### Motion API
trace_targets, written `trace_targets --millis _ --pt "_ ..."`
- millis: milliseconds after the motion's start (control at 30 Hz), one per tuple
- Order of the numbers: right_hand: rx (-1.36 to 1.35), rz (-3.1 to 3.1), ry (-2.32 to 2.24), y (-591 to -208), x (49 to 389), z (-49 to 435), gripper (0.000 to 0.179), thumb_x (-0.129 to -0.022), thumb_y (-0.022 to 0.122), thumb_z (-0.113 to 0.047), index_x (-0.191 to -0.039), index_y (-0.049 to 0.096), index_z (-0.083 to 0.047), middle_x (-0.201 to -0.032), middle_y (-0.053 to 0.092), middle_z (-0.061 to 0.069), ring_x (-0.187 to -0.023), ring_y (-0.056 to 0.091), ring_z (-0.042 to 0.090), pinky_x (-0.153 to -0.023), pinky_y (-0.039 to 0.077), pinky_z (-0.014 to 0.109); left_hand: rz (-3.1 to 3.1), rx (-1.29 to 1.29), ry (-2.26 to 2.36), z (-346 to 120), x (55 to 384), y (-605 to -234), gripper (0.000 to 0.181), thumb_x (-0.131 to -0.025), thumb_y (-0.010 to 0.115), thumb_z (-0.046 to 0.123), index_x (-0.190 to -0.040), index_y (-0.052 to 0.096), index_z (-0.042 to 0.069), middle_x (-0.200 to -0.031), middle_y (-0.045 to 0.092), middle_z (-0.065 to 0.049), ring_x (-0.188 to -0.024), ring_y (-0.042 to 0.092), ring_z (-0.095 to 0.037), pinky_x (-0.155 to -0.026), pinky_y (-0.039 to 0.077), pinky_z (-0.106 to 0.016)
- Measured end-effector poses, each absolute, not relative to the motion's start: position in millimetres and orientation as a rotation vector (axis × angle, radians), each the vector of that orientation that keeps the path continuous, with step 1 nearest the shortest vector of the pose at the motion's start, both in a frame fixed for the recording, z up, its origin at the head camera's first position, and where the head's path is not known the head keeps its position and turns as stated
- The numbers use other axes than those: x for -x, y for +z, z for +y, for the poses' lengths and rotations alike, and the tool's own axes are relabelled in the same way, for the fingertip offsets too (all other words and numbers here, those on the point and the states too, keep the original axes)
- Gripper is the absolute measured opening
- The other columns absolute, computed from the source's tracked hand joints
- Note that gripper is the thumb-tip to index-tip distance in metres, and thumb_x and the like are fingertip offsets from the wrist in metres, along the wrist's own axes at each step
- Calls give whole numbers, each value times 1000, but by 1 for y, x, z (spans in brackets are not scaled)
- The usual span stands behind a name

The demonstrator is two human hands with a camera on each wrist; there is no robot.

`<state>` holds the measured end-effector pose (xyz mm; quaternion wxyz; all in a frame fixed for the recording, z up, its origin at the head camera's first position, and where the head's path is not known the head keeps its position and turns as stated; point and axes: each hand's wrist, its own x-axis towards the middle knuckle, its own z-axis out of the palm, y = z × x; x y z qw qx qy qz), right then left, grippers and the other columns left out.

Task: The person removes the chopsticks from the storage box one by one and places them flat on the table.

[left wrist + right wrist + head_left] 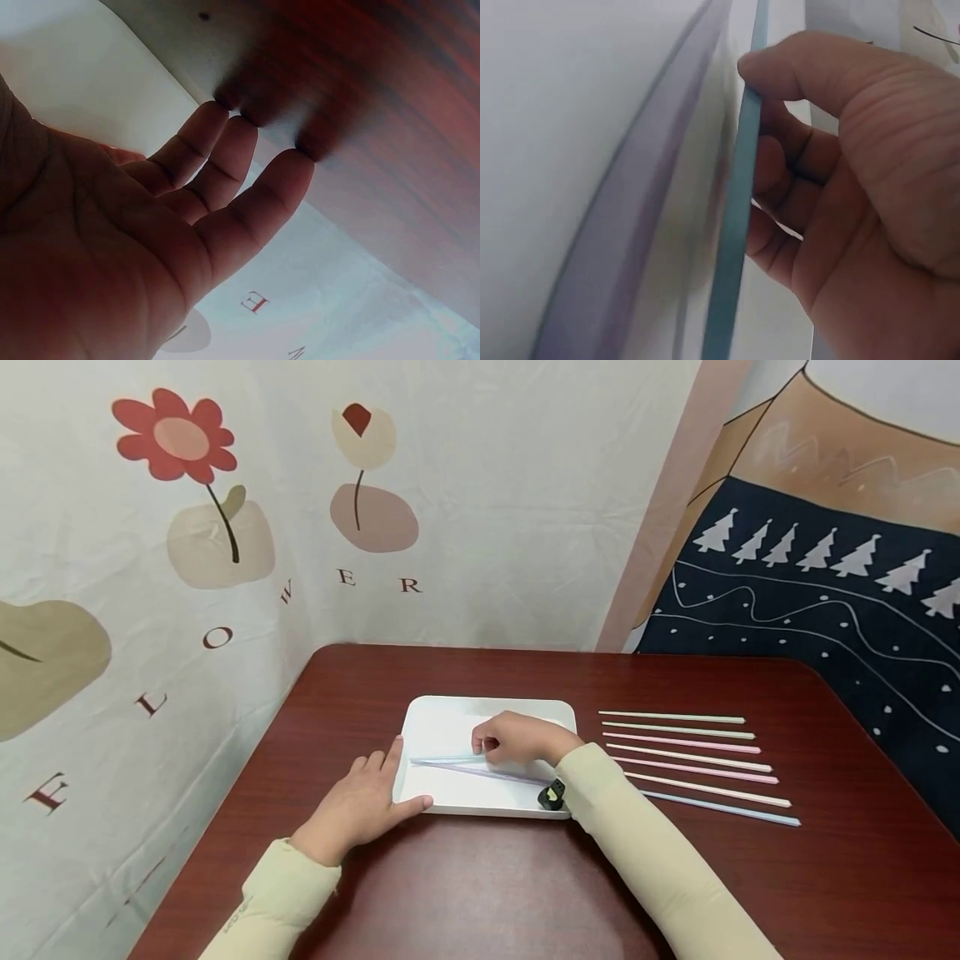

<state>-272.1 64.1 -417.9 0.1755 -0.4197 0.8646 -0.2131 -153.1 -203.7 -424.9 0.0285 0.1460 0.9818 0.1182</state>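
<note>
A white rectangular tray (442, 720) lies on the table. Above it, my right hand (521, 737) pinches a thin, straw-like light blue stick (737, 187) between thumb and fingers. A pale purple stick (468, 770) lies on the tray beside the blue one; their left ends come close together in the head view. My left hand (356, 806) is spread at the tray's left side, with thumb and index finger touching its rim. In the left wrist view the other fingers (255, 214) are loosely extended and hold nothing.
Right of the tray, several thin sticks lie in a row on the brown table (495, 877): green, pink (682, 743), cream and a blue one (727, 808) nearest me. A small black device (552, 795) sits at my right wrist. Printed cloth (480, 527) hangs behind.
</note>
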Motion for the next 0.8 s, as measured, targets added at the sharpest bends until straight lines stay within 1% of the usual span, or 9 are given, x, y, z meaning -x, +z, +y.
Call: trace_targets --millis 133,367,500,667,800 --pt "1194 2463 -615 -414 273 67 20 -86 58 -1 -93 67 -17 -69 48 -9 -65 45 5 -64 39 24 3020 -448 362 -204 153 -424 111 -86 53 75 -155 22 -6 -130 50 -25 -118 46 -43 -95 44 -50" --pt "1202 2482 -671 -402 273 74 18 -87 60 -2 -96 68 -15 -72 51 -7 -68 47 7 -65 40 24 3020 -438 363 -204 153 -423 111 -86 53 75 -155 21 -6 -129 50 -24 -117 46 -43 -93 45 -50" --pt "1223 2495 -709 -390 271 82 17 -90 60 -4 -98 68 -16 -74 53 -7 -70 49 8 -66 42 25 3025 -445 372 -204 153 -422 111 -86 54 75 -155 21 -6 -131 50 -25 -118 46 -44 -94 45 -50" --pt "1252 2498 -783 -376 268 93 15 -95 59 -5 -102 68 -15 -81 56 -6 -75 52 10 -69 45 28 3027 -444 374 -203 153 -422 110 -86 54 74 -154 22 -6 -135 48 -27 -121 45 -46 -96 44 -52" --pt "1221 2516 -794 -366 264 101 15 -97 61 -8 -106 68 -18 -86 57 -5 -80 53 12 -69 47 30 3028 -439 370 -204 153 -423 111 -86 53 75 -155 21 -6 -135 48 -26 -121 45 -46 -95 44 -52"
